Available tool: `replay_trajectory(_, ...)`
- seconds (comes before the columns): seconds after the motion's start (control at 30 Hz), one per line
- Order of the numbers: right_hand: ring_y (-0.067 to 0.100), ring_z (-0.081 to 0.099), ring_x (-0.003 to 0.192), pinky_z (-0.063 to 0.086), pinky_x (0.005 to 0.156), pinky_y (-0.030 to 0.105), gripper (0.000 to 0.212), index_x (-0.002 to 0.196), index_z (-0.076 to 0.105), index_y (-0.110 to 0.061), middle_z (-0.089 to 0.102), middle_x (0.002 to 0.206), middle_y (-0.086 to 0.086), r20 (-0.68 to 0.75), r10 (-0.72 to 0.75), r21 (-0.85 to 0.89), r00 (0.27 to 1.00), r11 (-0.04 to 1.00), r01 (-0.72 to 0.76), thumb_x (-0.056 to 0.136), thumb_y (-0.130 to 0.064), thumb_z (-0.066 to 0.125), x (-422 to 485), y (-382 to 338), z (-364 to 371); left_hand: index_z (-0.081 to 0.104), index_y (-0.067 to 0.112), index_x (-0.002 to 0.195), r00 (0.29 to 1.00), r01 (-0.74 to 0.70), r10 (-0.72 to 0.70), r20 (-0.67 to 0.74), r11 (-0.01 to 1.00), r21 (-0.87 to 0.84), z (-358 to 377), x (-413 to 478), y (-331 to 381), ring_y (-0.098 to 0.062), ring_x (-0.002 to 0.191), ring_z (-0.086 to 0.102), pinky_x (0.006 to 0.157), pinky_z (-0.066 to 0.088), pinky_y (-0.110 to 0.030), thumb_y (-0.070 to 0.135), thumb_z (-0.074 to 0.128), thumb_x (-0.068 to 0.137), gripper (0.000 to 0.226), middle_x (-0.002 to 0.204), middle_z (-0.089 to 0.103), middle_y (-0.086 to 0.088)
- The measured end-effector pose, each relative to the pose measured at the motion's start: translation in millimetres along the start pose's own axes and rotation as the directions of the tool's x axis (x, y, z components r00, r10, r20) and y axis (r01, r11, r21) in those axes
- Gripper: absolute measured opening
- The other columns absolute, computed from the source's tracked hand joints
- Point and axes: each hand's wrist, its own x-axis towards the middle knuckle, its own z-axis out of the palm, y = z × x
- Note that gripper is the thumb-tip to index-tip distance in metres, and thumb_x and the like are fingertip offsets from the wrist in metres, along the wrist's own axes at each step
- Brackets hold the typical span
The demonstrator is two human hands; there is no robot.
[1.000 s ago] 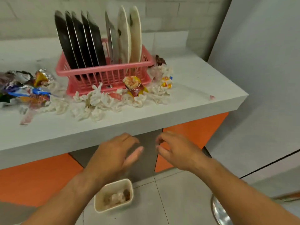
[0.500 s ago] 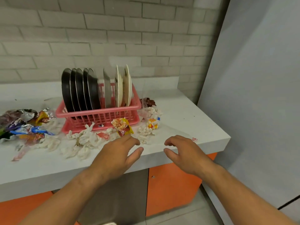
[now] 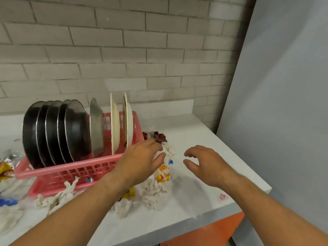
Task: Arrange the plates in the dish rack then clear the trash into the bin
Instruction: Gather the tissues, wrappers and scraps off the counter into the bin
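Far left: crumpled foil snack wrappers (image 3: 5, 168) lay on the white stone countertop (image 3: 195, 203), against the left end of the pink plastic slatted dish rack (image 3: 71, 167). The rack held a row of black round plates (image 3: 51, 134), one steel round plate (image 3: 96, 126) and two cream round plates (image 3: 115, 125), all standing on edge. No plate showed outside the rack, so the first stage was judged complete.

Centre: crumpled white paper tissues (image 3: 154, 189), mixed with yellow wrappers, lay along the rack front and around its right corner. A brown glossy wrapper (image 3: 158, 136) sat just behind them. The left hand (image 3: 140, 162) lay over the top of this pile with its fingers curved onto a tissue. Whether the grip had closed could not be told.

Right: the right hand (image 3: 207, 164) hovered just beside the pile, fingers loosely curved, holding nothing. A small pink scrap (image 3: 223, 196) lay near the front edge.

The clearing stage was judged largely outstanding, since trash covered much of the surface and the bin was not in view.

Clearance: bare countertop extended from the pile to the right edge, with a grey flat wall panel (image 3: 284, 103) beyond it. The rack wall bounded the pile on the left. The front edge ran beneath both forearms, so loose tissues drawn forward could fall over it.
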Motion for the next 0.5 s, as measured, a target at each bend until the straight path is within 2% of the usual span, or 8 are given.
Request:
replay_trajectory(0.17,0.01,0.051,0.113,0.04,0.089,0.023,0.035,0.128,0.053,-0.031,0.053,0.13,-0.011,0.06,-0.034,-0.007,0.998,0.999,0.034,0.096,-0.044,0.048,64,19,17,0.059,0.027,0.115,0.998,-0.029,0.024,0.05,0.995,0.096,10,39,-10,-0.007,0.1,0.053,0.081,0.044,-0.022,0.046,0.038,0.097,0.033,0.113,0.058,0.01)
replay_trajectory(0.33,0.017,0.05,0.117,0.043,0.093,0.03,0.039,0.13,0.053,-0.028,0.051,0.133,-0.005,0.139,-0.121,0.036,0.983,0.992,0.118,0.094,-0.042,0.052,136,34,36,0.063,0.027,0.112,0.996,0.092,-0.091,-0.012,0.991,0.098,21,64,-13,-0.008,0.1,0.054,0.083,0.049,-0.027,0.045,0.039,0.096,0.034,0.112,0.06,0.011)
replay_trajectory(0.5,0.021,0.052,0.109,0.047,0.092,0.039,0.045,0.13,0.05,-0.022,0.052,0.126,0.002,0.224,-0.203,0.128,0.953,0.976,0.177,0.089,-0.038,0.06,207,29,57,0.067,0.024,0.103,0.984,0.179,-0.175,-0.041,0.973,0.143,24,80,-12,-0.01,0.088,0.055,0.074,0.048,-0.024,0.037,0.053,0.092,0.022,0.099,0.062,0.009)
